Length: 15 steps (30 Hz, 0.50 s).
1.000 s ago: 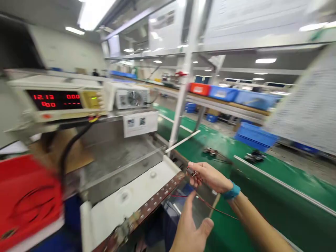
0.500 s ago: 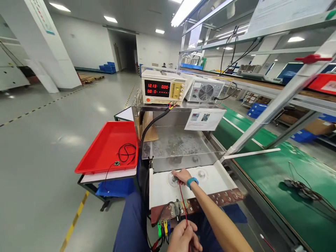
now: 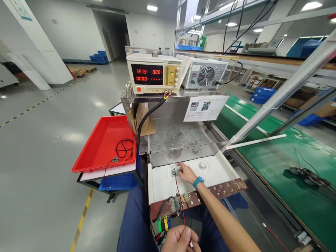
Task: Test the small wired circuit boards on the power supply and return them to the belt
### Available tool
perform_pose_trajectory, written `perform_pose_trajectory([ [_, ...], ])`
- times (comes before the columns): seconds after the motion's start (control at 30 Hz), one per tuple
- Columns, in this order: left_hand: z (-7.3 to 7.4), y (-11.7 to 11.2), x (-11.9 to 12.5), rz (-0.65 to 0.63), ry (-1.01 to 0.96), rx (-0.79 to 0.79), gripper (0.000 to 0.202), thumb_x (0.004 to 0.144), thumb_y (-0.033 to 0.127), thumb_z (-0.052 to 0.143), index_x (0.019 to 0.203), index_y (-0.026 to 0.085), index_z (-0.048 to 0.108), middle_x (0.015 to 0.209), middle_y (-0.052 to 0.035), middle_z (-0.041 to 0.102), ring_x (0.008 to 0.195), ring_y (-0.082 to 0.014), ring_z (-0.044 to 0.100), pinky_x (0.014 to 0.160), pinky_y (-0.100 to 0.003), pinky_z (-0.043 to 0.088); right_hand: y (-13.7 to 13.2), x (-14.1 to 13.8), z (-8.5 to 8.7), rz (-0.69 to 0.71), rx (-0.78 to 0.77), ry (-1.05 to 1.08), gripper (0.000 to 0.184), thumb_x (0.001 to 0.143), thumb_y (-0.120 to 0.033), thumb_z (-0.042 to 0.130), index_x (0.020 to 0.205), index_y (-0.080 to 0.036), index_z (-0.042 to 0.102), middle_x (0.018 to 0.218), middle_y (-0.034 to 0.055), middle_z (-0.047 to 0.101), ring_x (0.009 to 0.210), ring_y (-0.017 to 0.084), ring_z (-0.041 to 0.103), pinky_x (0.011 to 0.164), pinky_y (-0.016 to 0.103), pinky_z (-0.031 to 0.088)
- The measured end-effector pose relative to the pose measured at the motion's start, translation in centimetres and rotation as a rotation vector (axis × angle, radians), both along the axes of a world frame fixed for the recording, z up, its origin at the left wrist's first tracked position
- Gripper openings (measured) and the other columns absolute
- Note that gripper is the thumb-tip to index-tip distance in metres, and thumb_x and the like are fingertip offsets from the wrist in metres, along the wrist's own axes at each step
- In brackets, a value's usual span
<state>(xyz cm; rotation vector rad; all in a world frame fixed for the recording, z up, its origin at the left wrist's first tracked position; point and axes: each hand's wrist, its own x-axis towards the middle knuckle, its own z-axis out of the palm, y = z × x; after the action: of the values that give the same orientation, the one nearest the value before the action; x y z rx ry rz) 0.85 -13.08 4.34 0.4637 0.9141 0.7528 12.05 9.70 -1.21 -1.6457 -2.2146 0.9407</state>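
Fingers [image 3: 181, 168] on round disc [image 3: 174, 172], thin red wire [image 3: 178, 196]

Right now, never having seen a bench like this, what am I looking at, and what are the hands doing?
This is one view, from a camera on the person's head, looking down at their bare hands. The right hand has its fingertips on a small round part sitting on a white plate. A thin red wire runs from that part to the left hand, which pinches it. Behind stands a power supply reading 12.13; a red tray is left, a green conveyor belt right.
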Motion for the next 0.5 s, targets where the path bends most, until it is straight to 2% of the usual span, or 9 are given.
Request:
perform_pose_trajectory([
  [0.07,1.1,0.6,-0.4,0.021,0.021,0.023,0.064,0.063,0.075,0.070,0.080,0.014,0.064,0.067,-0.0073,0.070,0.054,-0.0144,0.064,0.049,-0.021,0.038,-0.4,0.0,0.0,0.080,0.057,-0.063,0.044,0.079,-0.019,0.060,0.123,-0.016,0.051,0.094,0.0050,0.069,0.084,0.018,0.063,0.072,0.024,0.041],
  [0.13,2.3,1.5,-0.6,0.068,0.059,0.072,0.062,0.066,0.073,0.069,0.081,0.013,0.064,0.069,-0.0076,0.070,0.057,-0.0157,0.066,0.048,-0.021,0.040,-0.6,-0.4,0.3,0.110,0.082,-0.148,0.048,0.079,-0.031,0.067,0.122,-0.017,0.052,0.108,0.0081,0.066,0.088,0.020,0.063,0.074,0.026,0.041],
  [0.23,3.9,2.6,-0.7,0.132,0.128,0.136,0.058,0.070,0.070,0.068,0.080,0.013,0.065,0.072,-0.0082,0.070,0.060,-0.0155,0.066,0.049,-0.021,0.042,-0.5,-1.1,1.1,0.154,0.109,-0.261,0.042,0.080,-0.044,0.068,0.112,-0.019,0.057,0.111,0.0083,0.065,0.090,0.021,0.064,0.075,0.028,0.041],
  [0.33,5.1,3.3,-0.7,0.165,0.176,0.164,0.055,0.072,0.067,0.069,0.079,0.012,0.066,0.074,-0.0087,0.069,0.060,-0.0151,0.065,0.049,-0.021,0.042,-0.3,-0.9,1.5,0.177,0.178,-0.227,0.031,0.085,-0.042,0.063,0.105,-0.019,0.060,0.103,0.0061,0.066,0.089,0.021,0.062,0.076,0.028,0.041],
  [0.5,5.9,3.9,-1.1,0.217,0.247,0.219,0.052,0.075,0.064,0.067,0.081,0.012,0.069,0.077,-0.0069,0.066,0.058,-0.0125,0.058,0.051,-0.022,0.040,-0.6,0.1,1.4,0.172,0.329,-0.044,0.029,0.080,-0.029,0.062,0.108,-0.020,0.060,0.103,0.0036,0.062,0.088,0.018,0.057,0.078,0.026,0.040],
])
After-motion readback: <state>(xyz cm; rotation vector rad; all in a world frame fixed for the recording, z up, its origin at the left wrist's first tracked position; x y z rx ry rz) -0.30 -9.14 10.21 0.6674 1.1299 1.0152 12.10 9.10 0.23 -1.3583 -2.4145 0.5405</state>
